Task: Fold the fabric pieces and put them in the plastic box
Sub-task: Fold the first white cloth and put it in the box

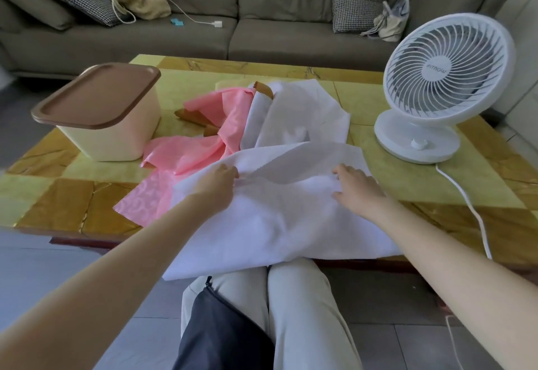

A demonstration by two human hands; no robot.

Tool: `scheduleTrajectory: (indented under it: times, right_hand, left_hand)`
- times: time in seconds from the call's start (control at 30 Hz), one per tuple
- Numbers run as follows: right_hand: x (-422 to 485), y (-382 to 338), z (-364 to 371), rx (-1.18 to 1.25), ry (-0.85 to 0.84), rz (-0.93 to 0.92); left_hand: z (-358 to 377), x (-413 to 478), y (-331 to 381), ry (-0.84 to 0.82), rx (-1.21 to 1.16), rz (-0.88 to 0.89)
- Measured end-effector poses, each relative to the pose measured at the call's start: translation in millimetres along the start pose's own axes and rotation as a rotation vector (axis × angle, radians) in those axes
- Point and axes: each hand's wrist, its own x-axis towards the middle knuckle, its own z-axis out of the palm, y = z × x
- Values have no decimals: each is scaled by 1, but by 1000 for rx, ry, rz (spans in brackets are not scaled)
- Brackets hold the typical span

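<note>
A large white fabric piece (279, 218) lies over the table's near edge and hangs onto my lap. My left hand (217, 184) pinches a fold of it on the left. On the right, my right hand (356, 186) rests on the same fabric with fingers curled over a fold. Behind it lies a pink patterned fabric (203, 142), with a brown fabric (192, 116) partly hidden beneath, and another white piece (297, 113). The beige plastic box (116, 133) stands at the table's left, its brown lid (96, 96) lying tilted on top.
A white desk fan (442, 78) stands on the table's right, its cord (471, 209) trailing over the near edge. The table top (58, 195) is yellow and brown tiles. A grey sofa (262, 20) with cushions and bags runs along the back.
</note>
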Motion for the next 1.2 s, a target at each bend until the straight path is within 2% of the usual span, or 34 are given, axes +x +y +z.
scheduleTrajectory:
  times: [0.2,0.47,0.57,0.73,0.93,1.0,1.1,1.2]
  right_hand:
    - [11,-63,28,200,-67,-291]
    - [24,-90,44,158,-141,-318]
    - [25,-88,46,132,-143,-285]
    - [26,-86,50,115,-151,-297]
    - [26,-63,50,114,-170,-248]
    - [27,-41,46,35,-158,-199]
    - [26,-12,36,15,-135,-112]
    - [20,5,31,87,-151,-47]
  left_hand:
    - [8,11,-9,43,-93,-53]
    - [-8,20,-6,62,124,-19]
    - [-38,29,-11,167,90,-49]
    - [-73,50,-19,455,-236,-162]
    - [-26,25,0,295,-197,163]
    - [-6,12,2,153,-144,168]
    - [17,-1,-2,-118,38,86]
    - [25,-7,2,-180,81,57]
